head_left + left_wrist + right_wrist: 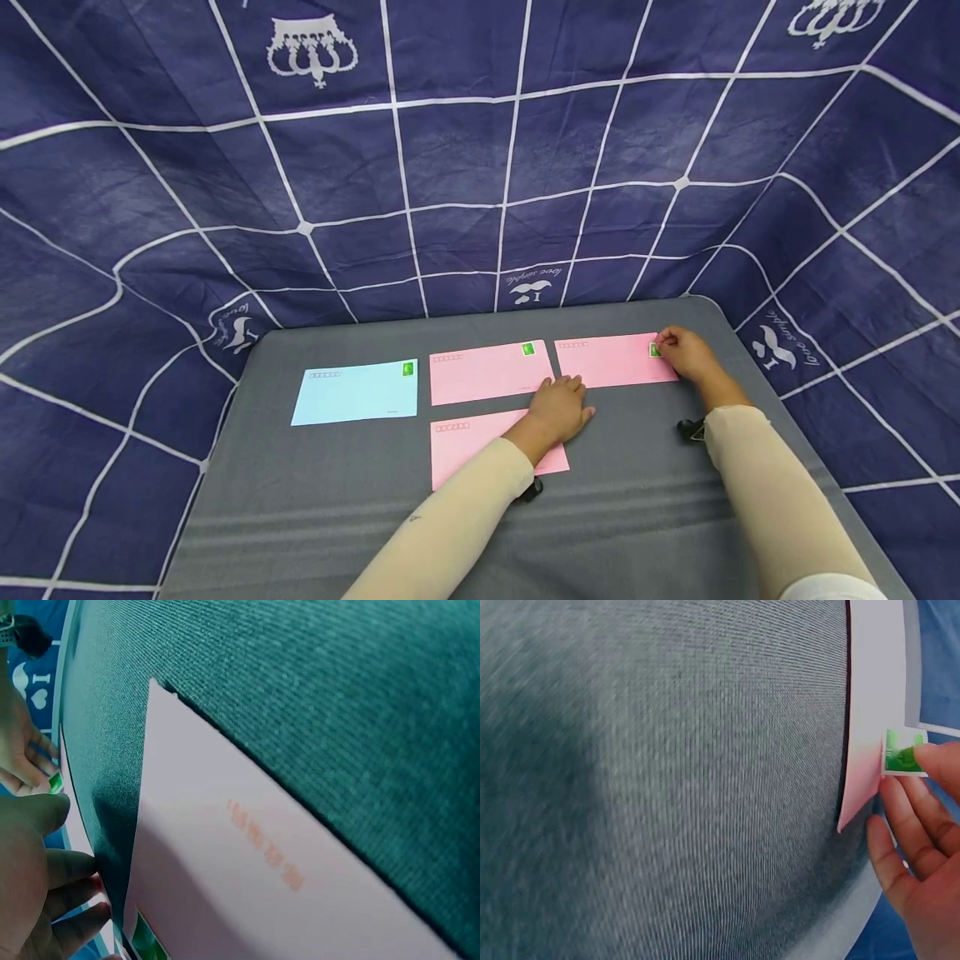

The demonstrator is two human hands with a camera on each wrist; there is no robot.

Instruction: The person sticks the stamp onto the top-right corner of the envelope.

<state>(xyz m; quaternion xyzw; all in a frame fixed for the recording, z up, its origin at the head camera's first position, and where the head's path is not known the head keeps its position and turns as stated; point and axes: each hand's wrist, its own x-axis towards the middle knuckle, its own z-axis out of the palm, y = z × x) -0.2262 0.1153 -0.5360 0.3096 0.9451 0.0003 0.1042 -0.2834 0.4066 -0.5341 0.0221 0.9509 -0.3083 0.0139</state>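
At the back right of the grey table lies a pink envelope (615,364). Over its upper right corner my right hand (686,354) pinches a green postage stamp (900,752) between thumb and fingers. My left hand (558,408), fingers spread and fairly straight, touches that envelope's lower left edge with its fingertips. Left of it, a second pink envelope (480,375) bears a green stamp (528,349) in its upper right corner. A third pink envelope (465,446) lies nearer the front, its upper right part hidden under my left hand and forearm.
A light blue envelope (352,396) with a green stamp (408,368) lies at the left. The grey padded table (337,508) is enclosed at the back and sides by dark blue cloth (450,183) with white lines.
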